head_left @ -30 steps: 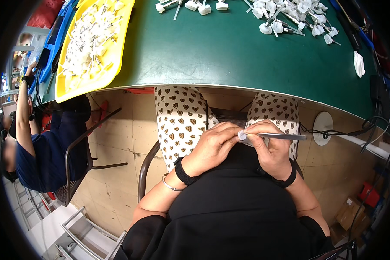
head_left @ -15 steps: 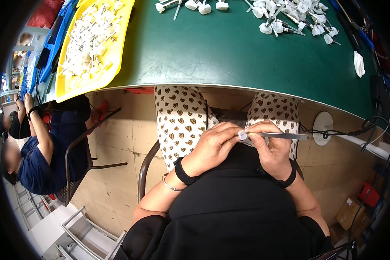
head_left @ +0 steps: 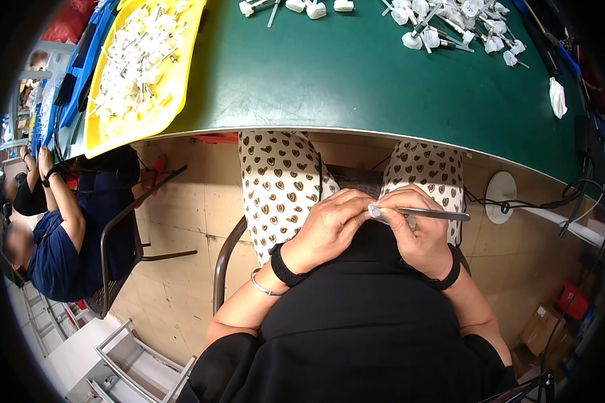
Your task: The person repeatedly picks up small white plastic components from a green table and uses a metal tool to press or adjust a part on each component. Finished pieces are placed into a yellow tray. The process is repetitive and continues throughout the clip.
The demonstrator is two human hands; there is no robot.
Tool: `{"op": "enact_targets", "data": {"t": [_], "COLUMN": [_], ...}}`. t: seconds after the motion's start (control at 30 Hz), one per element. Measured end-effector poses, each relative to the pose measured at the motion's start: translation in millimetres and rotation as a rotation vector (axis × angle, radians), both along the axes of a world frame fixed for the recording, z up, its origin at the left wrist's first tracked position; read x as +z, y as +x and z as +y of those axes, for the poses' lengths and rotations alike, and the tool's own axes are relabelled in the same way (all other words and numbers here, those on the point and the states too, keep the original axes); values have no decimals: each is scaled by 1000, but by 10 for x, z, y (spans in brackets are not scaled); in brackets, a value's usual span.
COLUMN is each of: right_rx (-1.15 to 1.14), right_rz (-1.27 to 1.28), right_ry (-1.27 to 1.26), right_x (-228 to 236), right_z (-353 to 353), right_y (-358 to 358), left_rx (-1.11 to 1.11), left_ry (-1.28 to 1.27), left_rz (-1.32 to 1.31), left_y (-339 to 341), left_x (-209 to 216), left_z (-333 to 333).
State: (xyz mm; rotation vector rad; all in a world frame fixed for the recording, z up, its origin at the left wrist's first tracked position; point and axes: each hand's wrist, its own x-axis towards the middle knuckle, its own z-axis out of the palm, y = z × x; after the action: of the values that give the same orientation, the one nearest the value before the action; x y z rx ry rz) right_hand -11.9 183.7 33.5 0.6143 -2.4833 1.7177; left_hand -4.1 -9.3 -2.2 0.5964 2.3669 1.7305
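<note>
Between the thumb and fingertips of my left hand (head_left: 331, 227) is pinched a small white piece (head_left: 374, 211), too small to make out fully. My right hand (head_left: 420, 234) is closed round a slim metal pair of tweezers (head_left: 440, 214), whose rear end sticks out to the right. The tip of the tweezers meets the white piece, though my fingers partly cover the contact. Both hands are held together above my lap, nearer to me than the table's edge.
On the green table (head_left: 296, 80) stands a yellow tray (head_left: 178, 111) full of small white parts with thin stems. More such parts (head_left: 464, 23) are heaped at the far right, near a crumpled white tissue (head_left: 556, 98). To the left, another person (head_left: 64, 235) sits on a chair.
The tweezers' rear end has shifted slightly left and down, with my right fingers a little changed in position. The white piece is turned slightly; my left hand has hardly moved.
</note>
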Motion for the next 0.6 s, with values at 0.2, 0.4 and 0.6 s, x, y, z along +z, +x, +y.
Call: {"op": "enact_targets", "data": {"t": [0.2, 0.4, 0.6], "right_rx": [59, -138, -85], "right_rz": [36, -302, -156], "right_ry": [44, -298, -149], "right_x": [-19, -65, -76], "right_z": [26, 3, 9], "right_y": [-11, 127, 77], "left_rx": [10, 50, 47], "left_ry": [-3, 53, 17], "left_rz": [0, 2, 35], "left_y": [20, -21, -9], "left_x": [-17, 20, 3], "left_z": [-11, -1, -1]}}
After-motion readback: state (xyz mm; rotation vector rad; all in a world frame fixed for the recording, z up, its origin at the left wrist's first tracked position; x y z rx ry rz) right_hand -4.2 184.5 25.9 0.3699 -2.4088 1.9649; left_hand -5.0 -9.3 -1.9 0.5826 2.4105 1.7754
